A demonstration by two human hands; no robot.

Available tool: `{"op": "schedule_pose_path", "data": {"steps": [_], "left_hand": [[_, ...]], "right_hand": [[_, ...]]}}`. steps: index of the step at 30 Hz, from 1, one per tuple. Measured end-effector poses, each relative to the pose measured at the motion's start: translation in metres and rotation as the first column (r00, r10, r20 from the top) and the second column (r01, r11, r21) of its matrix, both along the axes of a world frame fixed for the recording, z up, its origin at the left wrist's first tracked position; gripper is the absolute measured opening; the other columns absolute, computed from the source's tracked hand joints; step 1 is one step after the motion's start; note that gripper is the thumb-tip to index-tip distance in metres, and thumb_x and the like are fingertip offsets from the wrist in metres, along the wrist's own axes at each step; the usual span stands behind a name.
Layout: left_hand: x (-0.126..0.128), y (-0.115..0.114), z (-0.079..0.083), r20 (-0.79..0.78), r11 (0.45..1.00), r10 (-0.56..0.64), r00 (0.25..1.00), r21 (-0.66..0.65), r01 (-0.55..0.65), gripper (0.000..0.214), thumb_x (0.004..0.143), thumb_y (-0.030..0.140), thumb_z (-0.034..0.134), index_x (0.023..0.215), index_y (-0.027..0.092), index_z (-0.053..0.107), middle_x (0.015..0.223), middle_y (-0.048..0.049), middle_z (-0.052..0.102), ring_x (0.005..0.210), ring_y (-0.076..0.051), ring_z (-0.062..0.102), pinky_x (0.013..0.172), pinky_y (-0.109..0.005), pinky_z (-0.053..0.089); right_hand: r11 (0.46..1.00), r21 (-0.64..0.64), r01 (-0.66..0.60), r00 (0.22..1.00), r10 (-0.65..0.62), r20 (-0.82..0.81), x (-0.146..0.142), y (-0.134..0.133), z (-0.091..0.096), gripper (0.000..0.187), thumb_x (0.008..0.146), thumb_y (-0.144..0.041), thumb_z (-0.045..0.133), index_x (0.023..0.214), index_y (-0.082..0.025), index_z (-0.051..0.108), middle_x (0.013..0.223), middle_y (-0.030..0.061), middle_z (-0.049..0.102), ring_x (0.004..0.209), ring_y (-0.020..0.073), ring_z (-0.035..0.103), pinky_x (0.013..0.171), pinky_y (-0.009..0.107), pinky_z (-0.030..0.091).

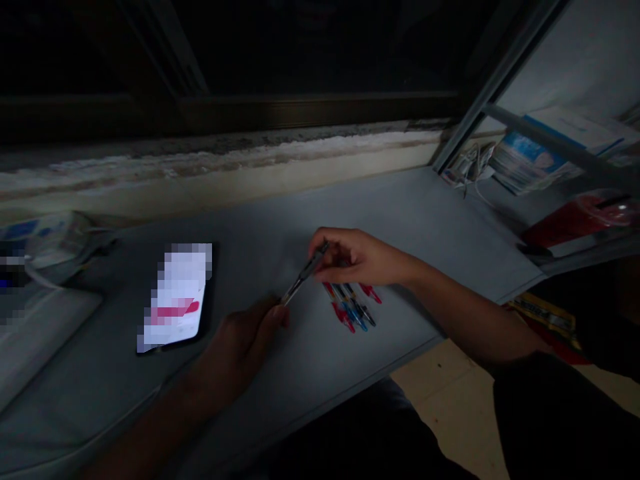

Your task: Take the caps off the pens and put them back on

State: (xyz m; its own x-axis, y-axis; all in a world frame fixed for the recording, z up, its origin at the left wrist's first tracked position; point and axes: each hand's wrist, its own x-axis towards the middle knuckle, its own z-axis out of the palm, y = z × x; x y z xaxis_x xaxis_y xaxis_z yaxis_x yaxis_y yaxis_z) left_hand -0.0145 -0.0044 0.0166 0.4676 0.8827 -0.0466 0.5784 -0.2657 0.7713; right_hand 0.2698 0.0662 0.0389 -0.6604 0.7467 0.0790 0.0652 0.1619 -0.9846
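Note:
A slim pen (299, 282) with a clear barrel and a dark upper part slants between my two hands above the grey desk (280, 247). My left hand (253, 333) pinches its lower end between thumb and fingers. Around the dark upper end, the fingers of my right hand (350, 257) are closed; part of that end is hidden by them. Several capped pens lie side by side just below my right hand, among them a red pen (344, 317), a blue pen (357, 315) and a black pen (367, 313).
A lit phone (180, 300) lies left of my hands. Farther left are a pale laptop-like slab (50, 340) and a white box (55, 237). On the right, behind a metal frame (465, 137), are stacked papers (535, 153), cables (473, 163) and a red-filled cup (575, 217).

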Motion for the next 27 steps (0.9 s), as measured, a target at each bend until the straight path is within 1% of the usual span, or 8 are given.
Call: {"op": "schedule_pose_path", "data": {"steps": [2,6,8,10,14,18,22,27], "left_hand": [[0.002,-0.001,0.002,-0.011,1.0,0.011,1.0,0.006,-0.011,0.056,0.115,0.065,0.04,0.084,0.026,0.066,0.059,0.0047,0.057,0.049,-0.018,0.055,0.052,-0.03,0.041],[0.001,-0.002,-0.002,-0.042,1.0,-0.001,0.999,-0.021,0.0,0.056,0.113,0.067,0.042,0.086,0.025,0.068,0.065,0.0014,0.068,0.054,-0.02,0.066,0.055,-0.031,0.045],[-0.002,-0.003,-0.008,-0.046,1.0,0.002,0.999,-0.024,-0.003,0.058,0.114,0.068,0.041,0.086,0.025,0.067,0.064,0.0015,0.067,0.053,-0.019,0.065,0.056,-0.031,0.046],[-0.005,-0.003,-0.013,-0.033,1.0,0.025,0.999,-0.013,-0.026,0.06,0.115,0.069,0.039,0.084,0.025,0.065,0.06,0.0034,0.061,0.05,-0.018,0.059,0.054,-0.03,0.045],[-0.008,-0.004,-0.014,-0.024,0.999,0.035,0.999,-0.008,-0.036,0.058,0.115,0.068,0.043,0.084,0.025,0.067,0.059,0.004,0.059,0.049,-0.017,0.055,0.054,-0.03,0.043],[-0.008,-0.004,-0.009,-0.007,0.999,0.04,0.999,-0.024,-0.04,0.06,0.116,0.067,0.041,0.087,0.024,0.071,0.056,0.005,0.054,0.047,-0.016,0.052,0.05,-0.029,0.038],[-0.01,-0.004,-0.006,0.012,0.995,0.016,1.0,-0.101,-0.015,0.061,0.118,0.065,0.04,0.097,0.021,0.078,0.057,0.0045,0.056,0.049,-0.016,0.054,0.05,-0.027,0.039],[-0.011,-0.006,-0.003,0.05,0.992,0.005,0.999,-0.125,0.001,0.065,0.12,0.066,0.039,0.092,0.023,0.078,0.06,0.003,0.061,0.052,-0.015,0.058,0.052,-0.025,0.044]], "right_hand": [[1.0,0.01,0.005,1.0,-0.006,0.026,0.002,-0.002,0.002,0.043,0.092,-0.042,0.091,0.117,-0.019,0.064,0.096,-0.0003,0.071,0.072,0.0097,0.063,0.063,0.023,0.046],[0.991,0.11,0.073,0.987,-0.087,0.132,0.005,-0.004,0.004,0.04,0.105,-0.051,0.079,0.089,-0.02,0.059,0.073,-0.0049,0.056,0.065,0.0085,0.049,0.06,0.023,0.038],[0.989,0.141,0.043,0.995,-0.055,0.085,0.007,-0.004,0.003,0.032,0.099,-0.041,0.087,0.104,-0.02,0.063,0.095,0.0006,0.07,0.076,0.0097,0.061,0.066,0.022,0.047],[0.994,0.106,0.012,0.998,-0.019,0.062,0.007,-0.004,0.002,0.045,0.093,-0.037,0.092,0.123,-0.02,0.063,0.115,0.0058,0.076,0.085,0.0117,0.069,0.07,0.023,0.053],[0.997,0.044,0.066,0.992,-0.071,0.109,0.007,-0.005,0.001,0.031,0.107,-0.046,0.077,0.103,-0.018,0.067,0.085,0.0007,0.072,0.073,0.0106,0.062,0.067,0.024,0.048],[0.993,0.091,0.07,0.997,-0.071,0.007,0.008,-0.004,0.003,0.023,0.104,-0.038,0.083,0.107,-0.017,0.074,0.083,-0.0007,0.069,0.072,0.0106,0.06,0.066,0.023,0.05],[0.984,0.146,0.101,0.994,-0.094,-0.056,0.01,-0.004,0.007,0.022,0.105,-0.035,0.084,0.106,-0.014,0.081,0.086,0.0029,0.077,0.075,0.0107,0.067,0.07,0.023,0.056],[0.976,0.17,0.14,0.976,-0.107,-0.189,0.011,-0.008,0.007,0.018,0.104,-0.027,0.089,0.115,-0.014,0.084,0.111,0.0083,0.088,0.1,0.0133,0.083,0.093,0.025,0.066]]}}
